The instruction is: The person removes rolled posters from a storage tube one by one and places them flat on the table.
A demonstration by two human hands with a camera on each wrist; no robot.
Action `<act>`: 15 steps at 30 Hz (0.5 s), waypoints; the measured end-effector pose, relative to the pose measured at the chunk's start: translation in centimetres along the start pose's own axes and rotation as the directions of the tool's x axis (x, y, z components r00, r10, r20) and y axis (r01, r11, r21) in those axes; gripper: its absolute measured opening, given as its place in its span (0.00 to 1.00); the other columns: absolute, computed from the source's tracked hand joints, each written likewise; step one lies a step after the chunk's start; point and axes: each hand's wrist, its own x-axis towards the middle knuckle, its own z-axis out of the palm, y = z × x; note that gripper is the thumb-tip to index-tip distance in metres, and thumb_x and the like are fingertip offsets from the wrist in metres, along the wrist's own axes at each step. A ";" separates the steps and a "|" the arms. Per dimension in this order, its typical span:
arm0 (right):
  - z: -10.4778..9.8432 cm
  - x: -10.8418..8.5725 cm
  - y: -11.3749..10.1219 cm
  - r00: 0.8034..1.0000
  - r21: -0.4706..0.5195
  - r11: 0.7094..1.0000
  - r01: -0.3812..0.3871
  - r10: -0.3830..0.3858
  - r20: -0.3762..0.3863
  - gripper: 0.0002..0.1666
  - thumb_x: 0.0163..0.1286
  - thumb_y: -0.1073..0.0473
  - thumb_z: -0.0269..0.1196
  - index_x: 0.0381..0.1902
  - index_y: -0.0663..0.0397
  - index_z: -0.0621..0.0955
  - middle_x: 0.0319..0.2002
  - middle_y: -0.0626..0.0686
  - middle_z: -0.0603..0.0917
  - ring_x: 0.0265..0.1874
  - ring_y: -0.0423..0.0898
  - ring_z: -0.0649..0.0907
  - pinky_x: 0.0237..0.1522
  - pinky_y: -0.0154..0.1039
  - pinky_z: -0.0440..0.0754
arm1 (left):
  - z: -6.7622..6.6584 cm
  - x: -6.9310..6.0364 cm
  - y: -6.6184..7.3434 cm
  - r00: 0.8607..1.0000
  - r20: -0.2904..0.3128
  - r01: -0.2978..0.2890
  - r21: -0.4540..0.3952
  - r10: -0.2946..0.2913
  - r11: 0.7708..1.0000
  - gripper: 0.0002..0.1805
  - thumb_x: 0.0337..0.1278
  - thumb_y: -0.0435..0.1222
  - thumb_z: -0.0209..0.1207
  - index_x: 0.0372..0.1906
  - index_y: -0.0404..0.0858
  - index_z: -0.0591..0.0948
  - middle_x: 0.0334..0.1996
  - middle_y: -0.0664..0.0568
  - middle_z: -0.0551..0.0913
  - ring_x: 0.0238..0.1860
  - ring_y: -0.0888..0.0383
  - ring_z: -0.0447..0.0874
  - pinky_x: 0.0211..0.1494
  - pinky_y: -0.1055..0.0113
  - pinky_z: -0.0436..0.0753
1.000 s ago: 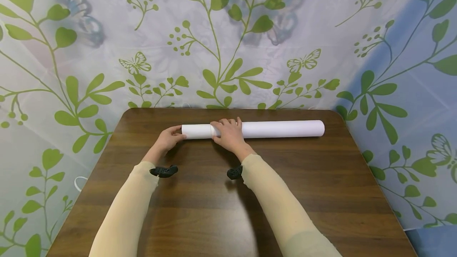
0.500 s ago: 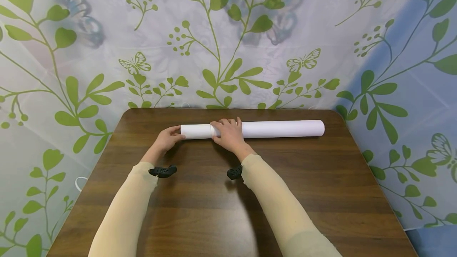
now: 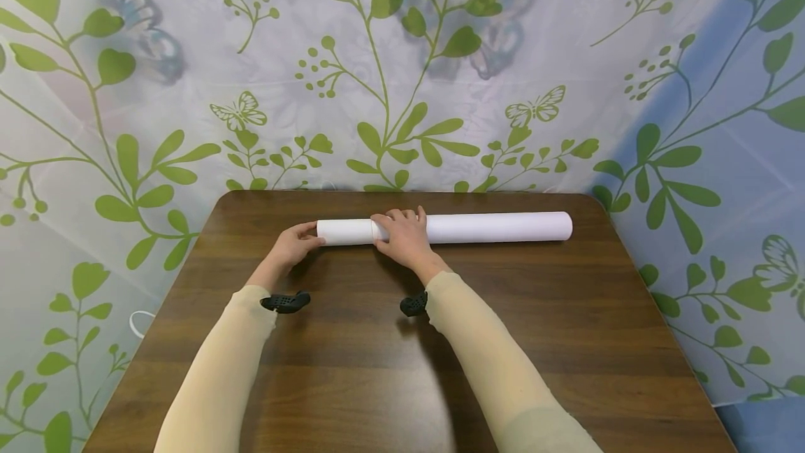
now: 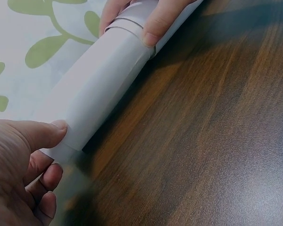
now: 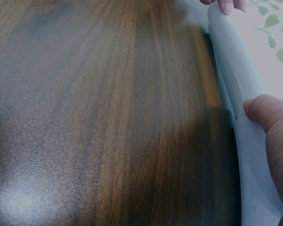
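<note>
Your left hand (image 3: 292,247) is pinching the left end of the long white tube (image 3: 497,228), while your right hand (image 3: 405,238), apart from the left, is gripping it from above around the stepped rim (image 4: 123,23) where its narrower section (image 3: 344,232) is meeting the wider one. The tube is lying flat on the wood-grain table (image 3: 352,348), and a leaf-and-butterfly-print curtain (image 3: 277,89) is hanging behind it.

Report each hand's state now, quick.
Left hand: holding the white tube by its left end.
Right hand: holding the same tube, at the seam.
</note>
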 end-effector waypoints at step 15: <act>0.0 0.1 0.0 1.000 -0.009 1.000 -0.003 0.003 -0.006 0.35 0.71 0.37 0.65 0.74 0.27 0.71 0.67 0.49 0.75 0.68 0.59 0.69 0.73 0.67 0.44 | -0.4 -0.2 0.2 1.000 0.008 0.016 -0.005 -0.016 1.000 0.37 0.74 0.39 0.60 0.80 0.36 0.61 0.63 0.32 0.77 0.64 0.39 0.74 0.68 0.45 0.71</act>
